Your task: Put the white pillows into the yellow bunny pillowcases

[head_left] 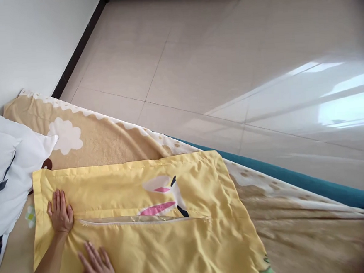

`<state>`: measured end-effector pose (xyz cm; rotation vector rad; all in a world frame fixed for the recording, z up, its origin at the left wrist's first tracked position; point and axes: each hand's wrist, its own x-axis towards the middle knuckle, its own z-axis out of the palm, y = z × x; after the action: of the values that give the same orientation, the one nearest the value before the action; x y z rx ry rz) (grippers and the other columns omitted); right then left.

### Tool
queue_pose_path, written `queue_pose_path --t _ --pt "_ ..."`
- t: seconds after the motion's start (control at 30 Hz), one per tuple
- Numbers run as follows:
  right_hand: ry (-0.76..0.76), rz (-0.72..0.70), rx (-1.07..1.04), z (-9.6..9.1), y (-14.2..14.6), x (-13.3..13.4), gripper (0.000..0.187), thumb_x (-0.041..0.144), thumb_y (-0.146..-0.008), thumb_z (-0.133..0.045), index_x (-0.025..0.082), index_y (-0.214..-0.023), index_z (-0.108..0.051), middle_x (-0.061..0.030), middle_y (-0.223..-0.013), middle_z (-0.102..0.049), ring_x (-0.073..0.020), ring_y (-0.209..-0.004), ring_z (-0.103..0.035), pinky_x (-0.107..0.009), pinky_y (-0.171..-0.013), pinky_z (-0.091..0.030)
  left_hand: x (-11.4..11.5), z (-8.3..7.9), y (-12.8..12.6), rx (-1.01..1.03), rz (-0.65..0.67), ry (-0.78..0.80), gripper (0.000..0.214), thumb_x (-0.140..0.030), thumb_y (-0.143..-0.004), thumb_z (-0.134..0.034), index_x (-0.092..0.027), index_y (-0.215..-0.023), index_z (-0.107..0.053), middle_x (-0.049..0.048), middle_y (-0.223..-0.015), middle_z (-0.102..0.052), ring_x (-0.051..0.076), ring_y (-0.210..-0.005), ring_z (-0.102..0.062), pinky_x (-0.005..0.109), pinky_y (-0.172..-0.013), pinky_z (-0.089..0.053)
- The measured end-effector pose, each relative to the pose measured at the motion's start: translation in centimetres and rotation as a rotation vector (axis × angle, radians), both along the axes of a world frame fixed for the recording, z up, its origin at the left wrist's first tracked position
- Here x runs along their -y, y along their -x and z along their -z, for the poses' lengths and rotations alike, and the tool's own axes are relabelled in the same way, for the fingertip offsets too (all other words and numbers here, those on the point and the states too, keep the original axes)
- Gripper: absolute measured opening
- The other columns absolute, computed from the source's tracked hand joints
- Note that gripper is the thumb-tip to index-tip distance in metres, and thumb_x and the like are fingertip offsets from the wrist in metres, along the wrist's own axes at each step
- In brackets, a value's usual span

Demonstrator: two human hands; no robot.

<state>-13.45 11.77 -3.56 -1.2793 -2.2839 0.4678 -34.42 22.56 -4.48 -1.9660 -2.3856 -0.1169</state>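
Note:
A yellow pillowcase (120, 186) with a printed pink-and-white rabbit-ear pattern lies spread out on the bed. Across its upper part runs a zipper opening (138, 219), parted into a narrow slit. My left hand (60, 213) rests flat on the pillowcase near its left edge, fingers extended, just left of the slit's end. Lower down, below the slit, my right hand (99, 267) lies on the cloth with its fingers spread; its wrist is cut off by the frame's bottom. Neither hand holds anything. Wrinkles cover the right side of the pillowcase.
Beneath is a tan fleece blanket (98, 142) with white cloud prints. White pillows (3, 165) lie at the left. A teal bed edge (275, 173) borders the tiled floor (196, 69). A white wall (32, 39) rises at upper left.

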Motion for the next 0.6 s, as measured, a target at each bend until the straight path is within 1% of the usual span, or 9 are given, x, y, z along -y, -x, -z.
queue_pose_path --t 0.07,0.1,0.17,0.27,0.33,0.37,0.43,0.5,0.6 --pt "0.073 -0.021 0.089 1.7 -3.5 0.4 0.065 0.018 -0.086 -0.041 0.033 -0.149 -0.036 0.0044 -0.136 -0.06 -0.0166 -0.124 -0.056 -0.032 -0.1 -0.04 -0.1 -0.2 -0.1 0.006 -0.003 -0.002 0.064 -0.032 -0.094 -0.034 -0.016 -0.155 -0.019 0.0173 -0.156 -0.032 0.029 -0.146 -0.028 0.049 -0.115 -0.015" --pt "0.126 0.045 0.165 2.7 -7.3 0.5 0.064 0.017 -0.087 -0.04 0.032 -0.149 -0.036 0.0016 -0.135 -0.061 -0.0188 -0.122 -0.058 -0.035 -0.102 -0.038 -0.1 -0.2 -0.1 0.011 -0.004 -0.001 0.064 -0.032 -0.094 -0.034 -0.015 -0.155 -0.019 0.0175 -0.156 -0.032 0.029 -0.146 -0.028 0.049 -0.115 -0.015" --pt "0.163 0.25 0.313 4.5 -17.3 0.8 0.058 0.03 -0.092 -0.039 0.031 -0.149 -0.037 -0.0057 -0.13 -0.065 -0.0275 -0.117 -0.062 -0.047 -0.102 -0.037 -0.2 -0.4 -0.2 0.019 -0.006 0.005 0.064 -0.033 -0.094 -0.033 -0.014 -0.154 -0.021 0.0174 -0.156 -0.032 0.029 -0.146 -0.027 0.049 -0.116 -0.014" --pt "0.214 0.504 0.425 5.3 -31.5 1.6 0.062 0.044 -0.093 -0.03 0.017 -0.147 -0.042 -0.019 -0.135 -0.058 -0.0358 -0.124 -0.056 -0.056 -0.101 -0.037 -0.2 -0.5 -0.2 0.026 -0.01 0.013 0.064 -0.034 -0.094 -0.033 -0.014 -0.154 -0.024 0.0171 -0.156 -0.032 0.028 -0.147 -0.026 0.048 -0.116 -0.013" --pt "0.25 0.634 0.453 4.6 -36.5 2.0 0.065 0.046 -0.093 -0.026 0.013 -0.147 -0.041 -0.0221 -0.142 -0.05 -0.0378 -0.129 -0.05 -0.058 -0.103 -0.035 -0.2 -0.5 -0.2 0.029 -0.016 0.018 0.063 -0.034 -0.094 -0.033 -0.013 -0.153 -0.025 0.0172 -0.156 -0.032 0.028 -0.147 -0.026 0.048 -0.116 -0.013" --pt "0.245 0.703 0.461 4.2 -37.1 2.1 0.065 0.045 -0.094 -0.025 0.013 -0.149 -0.039 -0.0229 -0.146 -0.046 -0.0389 -0.132 -0.047 -0.06 -0.104 -0.033 -0.2 -0.5 -0.2 0.03 -0.016 0.02 0.063 -0.034 -0.094 -0.033 -0.012 -0.153 -0.025 0.0173 -0.156 -0.032 0.027 -0.147 -0.026 0.048 -0.116 -0.013" --pt "0.167 0.813 0.443 3.2 -34.4 2.0 0.062 0.04 -0.095 -0.028 0.015 -0.153 -0.03 -0.0229 -0.149 -0.041 -0.0405 -0.134 -0.044 -0.063 -0.104 -0.031 -0.1 -0.5 -0.2 0.032 -0.009 0.017 0.064 -0.034 -0.093 -0.034 -0.012 -0.153 -0.026 0.0173 -0.156 -0.032 0.027 -0.146 -0.026 0.047 -0.116 -0.012" --pt "0.059 0.789 0.353 2.4 -27.3 1.7 0.063 0.033 -0.095 -0.035 0.021 -0.156 -0.021 -0.0203 -0.149 -0.043 -0.039 -0.133 -0.045 -0.062 -0.103 -0.031 -0.1 -0.5 -0.2 0.037 0.002 0.009 0.064 -0.033 -0.093 -0.035 -0.012 -0.153 -0.026 0.0172 -0.156 -0.032 0.028 -0.146 -0.027 0.047 -0.116 -0.012" --pt "0.165 0.406 0.156 1.2 -12.7 1.1 0.069 0.022 -0.094 -0.039 0.026 -0.157 -0.011 -0.0132 -0.149 -0.045 -0.0312 -0.136 -0.044 -0.052 -0.107 -0.032 0.0 -0.6 -0.2 0.061 0.001 0.009 0.064 -0.032 -0.092 -0.036 -0.012 -0.153 -0.026 0.017 -0.157 -0.03 0.028 -0.147 -0.025 0.047 -0.117 -0.01"
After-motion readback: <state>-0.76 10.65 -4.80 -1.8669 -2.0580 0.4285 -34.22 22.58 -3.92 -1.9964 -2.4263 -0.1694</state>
